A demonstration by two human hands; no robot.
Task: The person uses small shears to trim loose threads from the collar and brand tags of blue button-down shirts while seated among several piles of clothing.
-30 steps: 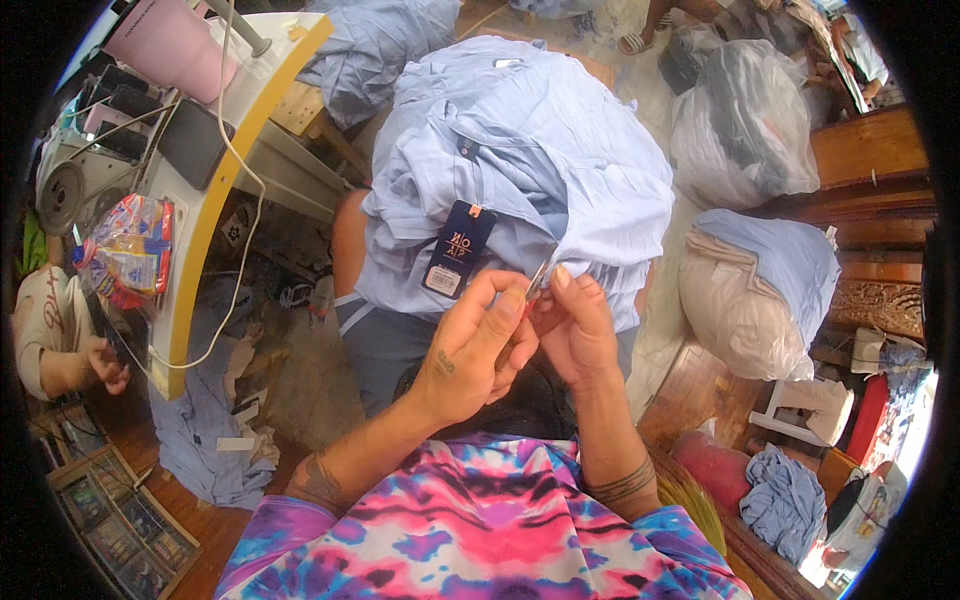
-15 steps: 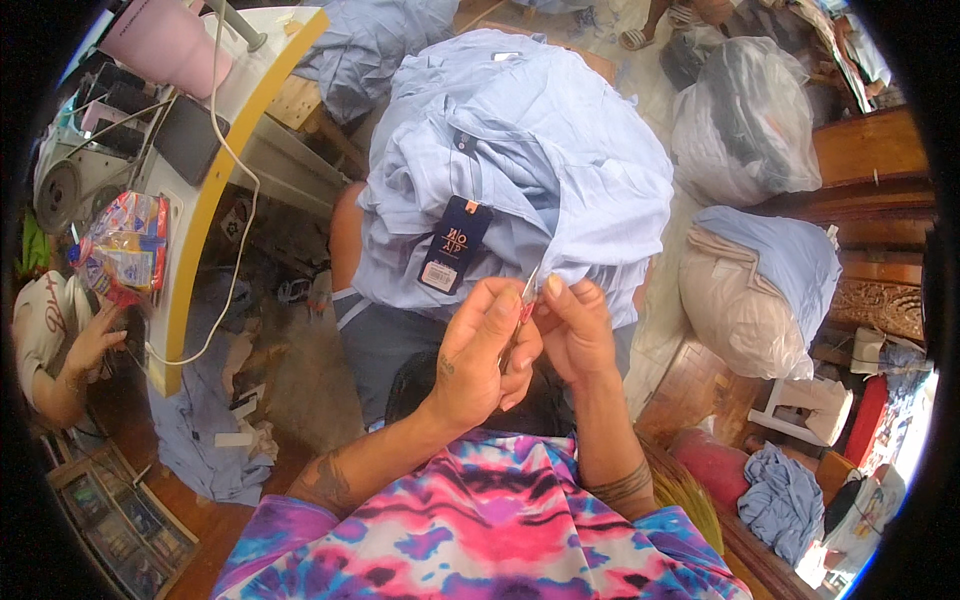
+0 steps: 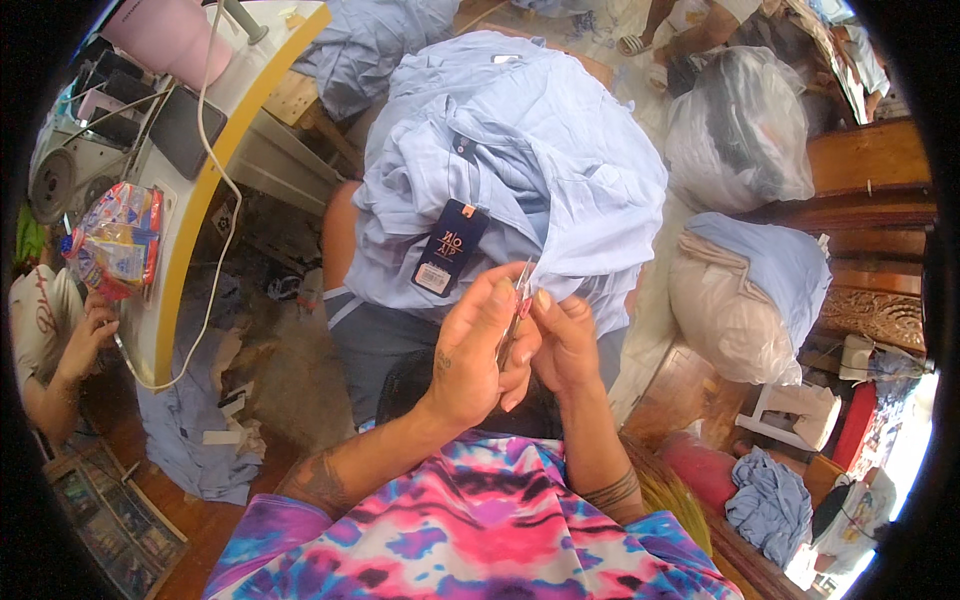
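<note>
by blue cloth [image 3: 600,170], left fingers [image 3: 495,304] closed around small snips [image 3: 527,274]

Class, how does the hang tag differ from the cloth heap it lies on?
The hang tag is dark navy; the cloth heap is pale blue. The hang tag is small; the cloth heap is large. The hang tag is flat and rectangular; the cloth heap is crumpled and rounded. Both are bluish.

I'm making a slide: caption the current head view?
Left hand grips a small metal tool, right hand beside it, at light-blue cloth.
</note>
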